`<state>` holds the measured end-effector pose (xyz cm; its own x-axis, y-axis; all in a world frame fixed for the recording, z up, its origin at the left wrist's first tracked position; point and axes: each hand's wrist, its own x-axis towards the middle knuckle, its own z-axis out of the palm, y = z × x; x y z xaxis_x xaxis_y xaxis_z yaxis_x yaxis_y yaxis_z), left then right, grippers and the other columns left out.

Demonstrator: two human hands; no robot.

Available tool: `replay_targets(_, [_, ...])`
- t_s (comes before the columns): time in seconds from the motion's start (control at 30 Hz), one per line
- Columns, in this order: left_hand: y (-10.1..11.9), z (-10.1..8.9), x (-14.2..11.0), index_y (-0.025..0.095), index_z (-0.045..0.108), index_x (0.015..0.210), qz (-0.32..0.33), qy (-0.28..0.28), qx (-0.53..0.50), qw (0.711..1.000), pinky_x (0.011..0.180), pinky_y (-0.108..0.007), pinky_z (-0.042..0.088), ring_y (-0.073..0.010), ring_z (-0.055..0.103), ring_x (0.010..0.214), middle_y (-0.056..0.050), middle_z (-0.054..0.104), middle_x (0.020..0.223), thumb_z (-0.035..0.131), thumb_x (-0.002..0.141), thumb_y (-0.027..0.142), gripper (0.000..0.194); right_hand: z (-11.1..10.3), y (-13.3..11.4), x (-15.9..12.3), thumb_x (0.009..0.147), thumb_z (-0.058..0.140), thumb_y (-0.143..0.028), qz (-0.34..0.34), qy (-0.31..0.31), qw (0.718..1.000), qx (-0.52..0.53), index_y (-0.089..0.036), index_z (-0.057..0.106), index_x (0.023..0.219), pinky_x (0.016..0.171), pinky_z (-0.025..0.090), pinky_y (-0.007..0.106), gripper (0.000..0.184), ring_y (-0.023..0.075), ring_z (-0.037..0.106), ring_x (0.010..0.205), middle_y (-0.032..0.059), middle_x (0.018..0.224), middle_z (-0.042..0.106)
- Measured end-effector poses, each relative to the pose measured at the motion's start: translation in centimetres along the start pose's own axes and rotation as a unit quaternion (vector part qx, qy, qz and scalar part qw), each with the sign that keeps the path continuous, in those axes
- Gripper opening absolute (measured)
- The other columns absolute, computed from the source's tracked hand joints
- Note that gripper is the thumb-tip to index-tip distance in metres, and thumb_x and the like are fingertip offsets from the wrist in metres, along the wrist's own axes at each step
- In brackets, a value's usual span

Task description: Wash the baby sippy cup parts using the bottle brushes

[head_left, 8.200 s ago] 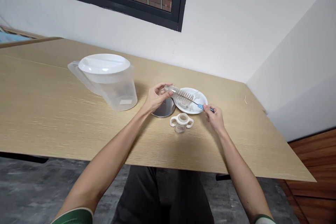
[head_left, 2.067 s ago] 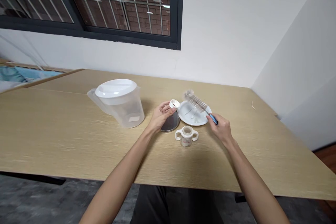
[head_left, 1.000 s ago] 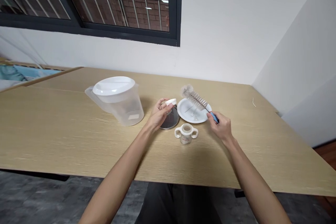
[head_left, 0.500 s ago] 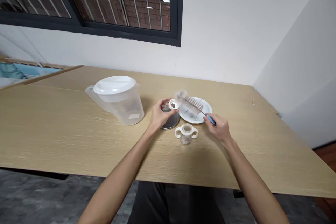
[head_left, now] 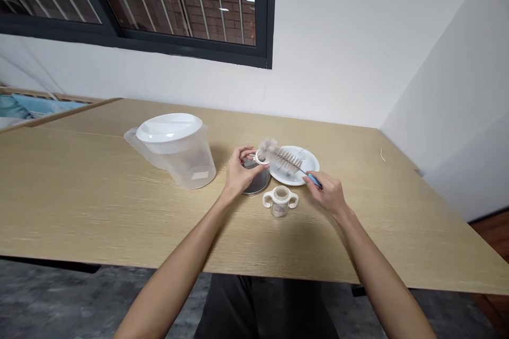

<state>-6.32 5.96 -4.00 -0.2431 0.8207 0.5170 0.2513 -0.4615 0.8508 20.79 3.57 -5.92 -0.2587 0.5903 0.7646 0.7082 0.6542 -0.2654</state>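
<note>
My left hand (head_left: 242, 170) pinches a small white ring-shaped bottle cap (head_left: 261, 158) above a dark metal bowl (head_left: 256, 184). In my right hand (head_left: 326, 190) is the blue handle of a bottle brush (head_left: 288, 159), its bristles slanting up and left over a white plate (head_left: 314, 161). The brush's pale, fluffy tip reaches the cap's upper right edge; whether it touches cannot be made out. Just in front of the plate a small clear baby bottle (head_left: 280, 205) with two white side handles stands upright, its mouth uncovered.
On the left stands a translucent plastic pitcher (head_left: 186, 161) with a white lid. A thin pale strip (head_left: 382, 154) lies at the table's right. The wooden table (head_left: 119, 212) meets a white wall below a barred window (head_left: 178, 0).
The brush tip has shifted slightly left, closer over the cap. Both hands keep their holds, and the view has moved a little.
</note>
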Motion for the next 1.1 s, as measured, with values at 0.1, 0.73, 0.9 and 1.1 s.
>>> replay_targets(0.1, [0.1, 0.0, 0.0, 0.017, 0.059, 0.111, 0.016, 0.003, 0.015, 1.000, 0.088, -0.035, 0.048, -0.0236, 0.064, 0.099, -0.009, 0.070, 0.107, 0.089, 0.056, 0.034, 0.065, 0.2, 0.4, -0.1, 0.097, 0.053, -0.036, 0.006, -0.016, 0.999, -0.034, -0.017, 0.072, 0.099, 0.064, 0.044, 0.024, 0.027, 0.0146, 0.066, 0.069, 0.0064, 0.081, 0.074])
replay_targets(0.73, [0.2, -0.3, 0.2, 0.019, 0.070, 0.115, 0.020, -0.007, 0.058, 0.998, 0.092, -0.038, 0.048, -0.0260, 0.064, 0.105, -0.009, 0.072, 0.115, 0.081, 0.068, 0.039, 0.052, -0.2, 1.0, 0.2, 0.094, 0.057, -0.031, 0.034, 0.055, 0.997, -0.051, -0.016, 0.071, 0.094, 0.062, 0.044, 0.024, 0.021, 0.0141, 0.066, 0.066, 0.0057, 0.080, 0.074])
replay_targets(0.9, [0.0, 0.0, -0.1, 0.017, 0.064, 0.117, 0.006, -0.018, -0.025, 1.000, 0.100, -0.041, 0.047, -0.0267, 0.065, 0.110, -0.012, 0.071, 0.116, 0.083, 0.067, 0.039, 0.057, -0.3, 0.2, 0.2, 0.094, 0.057, -0.030, 0.014, 0.060, 0.998, 0.004, -0.016, 0.070, 0.093, 0.058, 0.044, 0.024, 0.019, 0.0112, 0.059, 0.057, 0.0040, 0.073, 0.071])
replay_targets(1.1, [0.1, -0.3, 0.0, 0.016, 0.066, 0.113, -0.065, -0.106, -0.131, 0.984, 0.095, -0.040, 0.050, -0.0270, 0.066, 0.107, -0.013, 0.071, 0.116, 0.085, 0.065, 0.043, 0.058, 0.2, 0.2, 0.1, 0.093, 0.059, -0.028, 0.010, 0.054, 0.998, -0.022, -0.016, 0.070, 0.093, 0.061, 0.044, 0.024, 0.017, 0.0120, 0.062, 0.061, 0.0044, 0.075, 0.072])
